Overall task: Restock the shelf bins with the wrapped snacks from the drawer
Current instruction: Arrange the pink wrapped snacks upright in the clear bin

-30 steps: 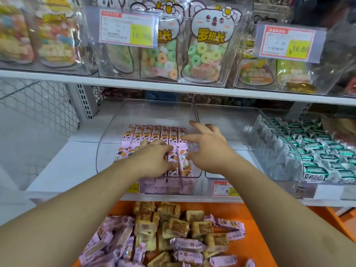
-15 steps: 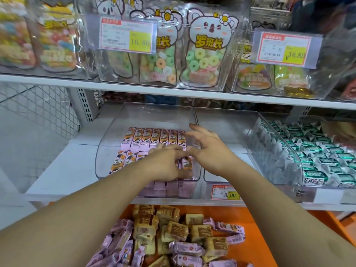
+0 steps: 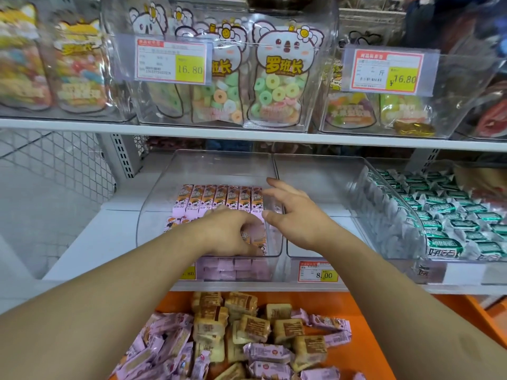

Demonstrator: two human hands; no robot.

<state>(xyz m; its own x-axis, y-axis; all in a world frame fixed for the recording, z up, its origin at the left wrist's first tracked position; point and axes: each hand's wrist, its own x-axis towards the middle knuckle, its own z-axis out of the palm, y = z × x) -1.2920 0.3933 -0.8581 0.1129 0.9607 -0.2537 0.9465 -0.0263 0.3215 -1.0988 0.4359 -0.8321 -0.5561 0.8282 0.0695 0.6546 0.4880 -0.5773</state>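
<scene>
Left hand (image 3: 227, 233) reaches into the clear bin (image 3: 153, 215), fingers curled down onto the front row of pink wrapped snacks (image 3: 219, 200); cannot tell whether it pinches one or just presses. Right hand (image 3: 296, 215) hovers just beside it at the bin's right wall, fingers spread and loose, holding nothing. Below both forearms the orange drawer (image 3: 365, 325) holds a loose pile of pink and tan snack packs (image 3: 247, 333).

two bare forearms, no sleeves, hands (image 3: 225, 231) ungloved
</scene>
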